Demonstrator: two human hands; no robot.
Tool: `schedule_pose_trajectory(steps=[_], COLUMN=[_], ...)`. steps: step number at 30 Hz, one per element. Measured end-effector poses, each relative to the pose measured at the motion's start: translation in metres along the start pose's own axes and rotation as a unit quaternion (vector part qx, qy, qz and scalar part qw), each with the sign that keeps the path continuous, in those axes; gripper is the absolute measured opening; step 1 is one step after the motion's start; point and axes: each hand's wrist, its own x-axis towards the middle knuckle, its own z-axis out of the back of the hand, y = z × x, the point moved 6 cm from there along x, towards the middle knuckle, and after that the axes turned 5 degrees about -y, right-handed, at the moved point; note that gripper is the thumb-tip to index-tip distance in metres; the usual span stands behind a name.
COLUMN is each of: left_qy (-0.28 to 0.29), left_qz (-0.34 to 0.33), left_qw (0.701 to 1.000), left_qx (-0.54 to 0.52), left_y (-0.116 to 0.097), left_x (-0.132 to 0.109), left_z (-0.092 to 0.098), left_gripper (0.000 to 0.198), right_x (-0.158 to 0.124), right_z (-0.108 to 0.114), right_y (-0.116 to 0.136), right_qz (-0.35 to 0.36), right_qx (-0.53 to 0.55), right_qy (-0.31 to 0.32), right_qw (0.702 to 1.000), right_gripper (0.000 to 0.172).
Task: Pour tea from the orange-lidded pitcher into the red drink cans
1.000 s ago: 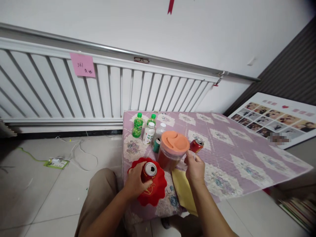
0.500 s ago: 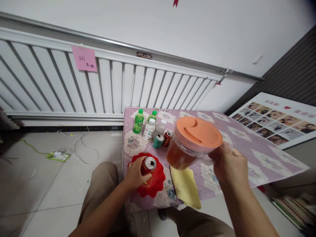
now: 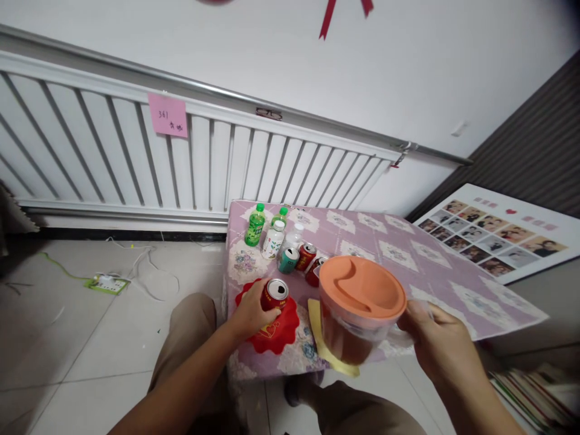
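Observation:
My left hand [image 3: 250, 314] is wrapped round a red drink can [image 3: 275, 294] with an opened top, above a scalloped red tray [image 3: 283, 332]. By its handle, my right hand [image 3: 437, 338] grips a clear pitcher [image 3: 347, 329] that has an orange lid [image 3: 365, 287] and reddish-brown liquid inside. The pitcher is in front of a yellow cloth [image 3: 335, 361] and hides part of it. Whether its base touches the cloth I cannot tell.
Behind the tray stand green-capped bottles [image 3: 255, 225], white-capped bottles [image 3: 273, 240], a teal can [image 3: 289, 260] and red cans [image 3: 306, 257]. A flowered cloth covers the table [image 3: 335, 232]. A radiator [image 3: 217, 163] runs along the wall; a power strip [image 3: 107, 283] lies on the floor.
The pitcher in my right hand has come lower and nearer, over the yellow cloth, and stands more upright. Another red can behind it now shows. My left hand still holds its can.

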Motion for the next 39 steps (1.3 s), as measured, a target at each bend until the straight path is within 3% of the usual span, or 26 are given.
schedule_pose_trajectory(steps=[3,8,23,39], left_qy=[-0.006,-0.012,-0.028,0.018], left_qz=[-0.005,0.004,0.017,0.055], left_qw=[1.0,1.0,0.999,0.996], left_qx=[-0.014,-0.008,0.007,0.064], left_y=[-0.016,-0.028,-0.022,-0.029], left_x=[0.0,-0.003,-0.009,-0.007], left_z=[0.004,0.007,0.01,0.02], left_gripper=[0.07,0.071,0.075,0.076], right_x=[-0.004,-0.009,-0.007,-0.015], right_z=[-0.001,-0.002,-0.023,-0.044], right_y=[0.007,0.021,0.026,0.044], right_qz=[-0.05,-0.066,-0.029,-0.039], right_qx=[-0.019,-0.035,-0.086,-0.15], right_qy=[0.041,0.065,0.11,0.158], right_qw=[0.998,0.995,0.99,0.975], right_gripper=[0.066,0.065,0.061,0.054])
